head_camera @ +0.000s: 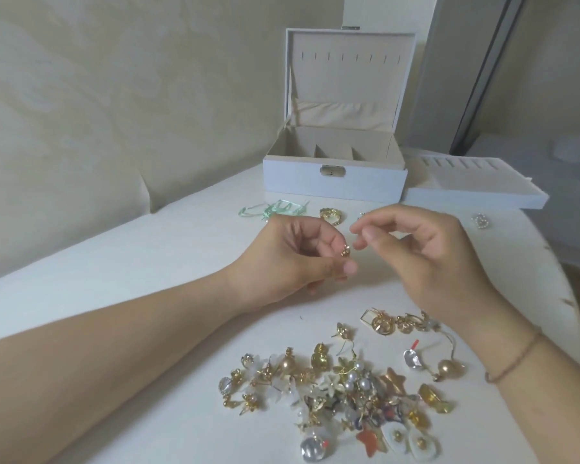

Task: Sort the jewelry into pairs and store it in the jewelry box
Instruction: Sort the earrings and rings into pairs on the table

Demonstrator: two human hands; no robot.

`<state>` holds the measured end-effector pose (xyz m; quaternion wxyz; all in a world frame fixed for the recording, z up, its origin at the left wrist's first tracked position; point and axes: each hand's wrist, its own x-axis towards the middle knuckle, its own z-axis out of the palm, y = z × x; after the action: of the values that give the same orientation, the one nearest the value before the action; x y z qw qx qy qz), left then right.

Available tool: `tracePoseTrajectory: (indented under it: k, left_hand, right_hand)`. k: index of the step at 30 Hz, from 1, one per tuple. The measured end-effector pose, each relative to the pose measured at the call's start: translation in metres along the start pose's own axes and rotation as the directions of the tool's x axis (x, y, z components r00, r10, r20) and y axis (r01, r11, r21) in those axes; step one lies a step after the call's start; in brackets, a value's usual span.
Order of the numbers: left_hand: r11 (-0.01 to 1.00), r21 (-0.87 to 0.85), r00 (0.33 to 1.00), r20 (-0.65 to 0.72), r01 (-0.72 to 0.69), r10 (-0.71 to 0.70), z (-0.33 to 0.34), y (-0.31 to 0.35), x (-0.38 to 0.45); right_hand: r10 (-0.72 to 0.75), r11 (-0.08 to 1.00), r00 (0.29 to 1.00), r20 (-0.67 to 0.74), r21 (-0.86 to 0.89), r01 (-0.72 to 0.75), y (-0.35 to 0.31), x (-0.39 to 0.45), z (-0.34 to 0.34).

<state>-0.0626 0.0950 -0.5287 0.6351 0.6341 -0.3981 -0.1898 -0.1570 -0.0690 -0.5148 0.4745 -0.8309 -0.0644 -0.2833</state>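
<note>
Gold earring (pixel 345 252) sits pinched in left hand (pixel 298 259) fingertips; right hand (pixel 412 249) fingers curl beside it.

No lettering to read anywhere, white jewelry box (pixel 335 180) plain on its front, its small metal clasp (pixel 332 170) bare of any mark, the tray (pixel 476 195) beside it unmarked, nothing printed on the table (pixel 131 262) either

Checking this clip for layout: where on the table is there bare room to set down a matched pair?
Bare table lies left of the left hand, up to the green ribbon. A narrower strip runs between the jewelry box and both hands. Crowded: the jewelry pile near the front edge, below the right hand.
</note>
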Motion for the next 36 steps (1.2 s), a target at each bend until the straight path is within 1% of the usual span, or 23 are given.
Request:
tracePoseTrajectory:
  k: [3, 10, 13, 19, 24, 27, 31, 34, 36]
  left_hand:
    - [0.998, 0.056, 0.999, 0.033, -0.016, 0.014, -0.0007, 0.0016, -0.0014]
    - [0.988, 0.156, 0.999, 0.047, -0.006, -0.002, 0.0027, 0.0055, -0.0042]
    - [0.984, 0.179, 0.998, 0.063, -0.011, -0.001, 0.0024, 0.0044, -0.0055]
    - [0.991, 0.134, 0.999, 0.048, 0.006, -0.013, 0.0015, 0.0026, -0.0045]
    - [0.998, 0.060, 0.997, 0.076, -0.004, -0.001, -0.0021, 0.0009, -0.0042]
    - [0.999, 0.040, 0.996, 0.086, -0.018, 0.015, -0.0016, 0.0015, -0.0031]
    - [0.998, 0.034, 0.999, 0.026, -0.046, 0.045, -0.0003, 0.0028, -0.0013]
    - [0.998, 0.019, 0.998, 0.008, -0.057, 0.057, 0.0004, 0.0031, -0.0010]
    - [0.998, 0.026, 0.998, 0.008, -0.063, 0.062, 0.0002, 0.0015, -0.0014]
  right_hand:
    - [-0.041, 0.998, 0.996, 0.076, -0.047, 0.044, 0.0009, -0.0097, 0.0035]
    - [0.008, 1.000, 0.989, 0.145, 0.009, -0.009, 0.0012, -0.0089, -0.0009]
    - [0.008, 1.000, 0.990, 0.140, -0.006, -0.007, 0.0022, -0.0098, 0.0000]
    - [0.046, 0.998, 0.995, 0.092, -0.048, -0.041, 0.0045, -0.0095, -0.0001]
    - [0.069, 0.997, 0.991, 0.115, -0.042, -0.065, 0.0027, -0.0096, 0.0001]
    - [0.093, 0.995, 0.991, 0.100, -0.055, -0.088, 0.0046, -0.0098, -0.0005]
    - [0.103, 0.995, 0.989, 0.107, -0.004, -0.103, 0.0023, -0.0101, 0.0003]
    - [0.099, 0.994, 0.990, 0.099, -0.049, -0.095, 0.0020, -0.0101, 0.0027]
    - [0.089, 0.995, 0.993, 0.076, -0.045, -0.086, 0.0023, -0.0098, 0.0032]
